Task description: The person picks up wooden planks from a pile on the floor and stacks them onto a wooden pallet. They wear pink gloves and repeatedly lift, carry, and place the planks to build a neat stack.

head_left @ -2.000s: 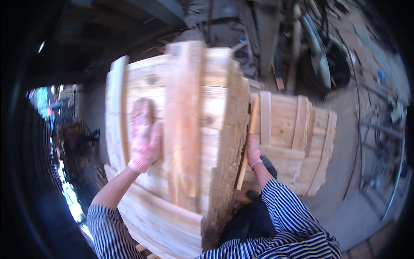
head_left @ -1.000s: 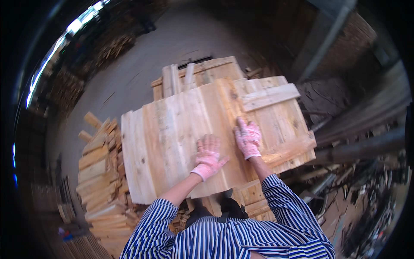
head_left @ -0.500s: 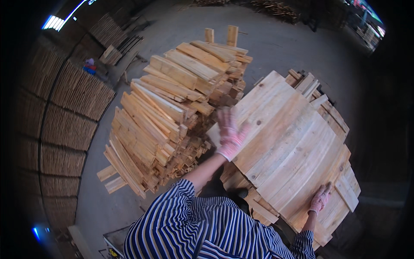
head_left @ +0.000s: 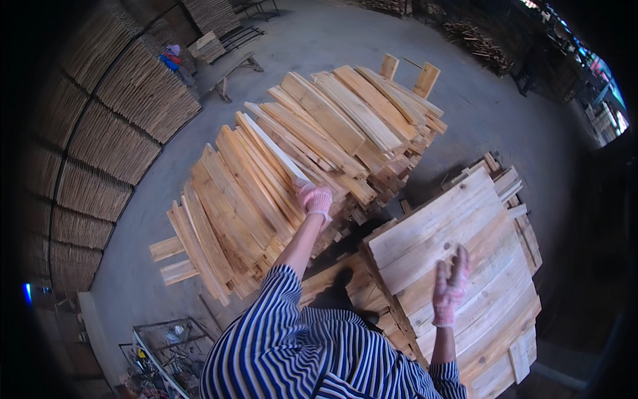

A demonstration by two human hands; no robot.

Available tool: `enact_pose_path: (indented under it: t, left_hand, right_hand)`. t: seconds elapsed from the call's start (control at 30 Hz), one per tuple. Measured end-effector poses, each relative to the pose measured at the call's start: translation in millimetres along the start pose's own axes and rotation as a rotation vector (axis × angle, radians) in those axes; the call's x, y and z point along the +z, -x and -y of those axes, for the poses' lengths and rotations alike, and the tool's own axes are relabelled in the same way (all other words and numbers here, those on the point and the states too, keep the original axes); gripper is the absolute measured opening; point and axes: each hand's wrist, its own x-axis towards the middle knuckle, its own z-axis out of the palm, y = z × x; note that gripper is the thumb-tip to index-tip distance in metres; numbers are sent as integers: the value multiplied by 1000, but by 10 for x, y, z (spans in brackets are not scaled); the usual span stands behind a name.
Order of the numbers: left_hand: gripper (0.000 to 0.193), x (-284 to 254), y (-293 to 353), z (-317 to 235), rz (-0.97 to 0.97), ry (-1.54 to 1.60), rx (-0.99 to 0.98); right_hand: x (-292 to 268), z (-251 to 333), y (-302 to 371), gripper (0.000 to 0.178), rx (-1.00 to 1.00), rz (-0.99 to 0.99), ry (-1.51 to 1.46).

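My left hand (head_left: 314,201), in a pinkish glove, is closed round the near end of a narrow pale board (head_left: 272,147). That board lies among many others on top of a large stack of rough wooden boards (head_left: 345,120). My right hand (head_left: 450,290), gloved alike, is open with its fingers apart. It hovers over or lightly touches a panel of wide boards laid side by side (head_left: 495,249); which of the two I cannot tell. The palm side of my left hand is hidden.
Under the panel lie more boards (head_left: 359,282), near my dark shoe (head_left: 342,278). A metal-framed cart with clutter (head_left: 174,346) stands at the lower left. Tall stacks of thin wood (head_left: 126,100) line the left side. A low wooden trestle (head_left: 236,74) stands beyond.
My left hand has gone from the panel's left edge to the stack and closed on a narrow board. My right hand has left the panel's lower right part and moved inward. The view has shifted.
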Motion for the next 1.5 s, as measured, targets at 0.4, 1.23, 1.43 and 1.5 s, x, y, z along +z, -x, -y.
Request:
enact_pose_path:
  t: [0.4,1.23,1.43,1.5]
  left_hand:
    - [105,-771,2903,728,412,1009,481]
    - [143,450,3935,-1592,326,-820,1809]
    - [138,282,4015,-1630,391,-821,1793]
    - [134,250,3980,-1601,424,-766,1824]
  right_hand:
    - [1980,1448,-1333,106,333,647,-83]
    - [-3076,-1228,1437,63,801,-471,527]
    - [-2883,-1316,1365,50,846,-563,675]
    - [-2890,-1322,1334,48,800,-528,695]
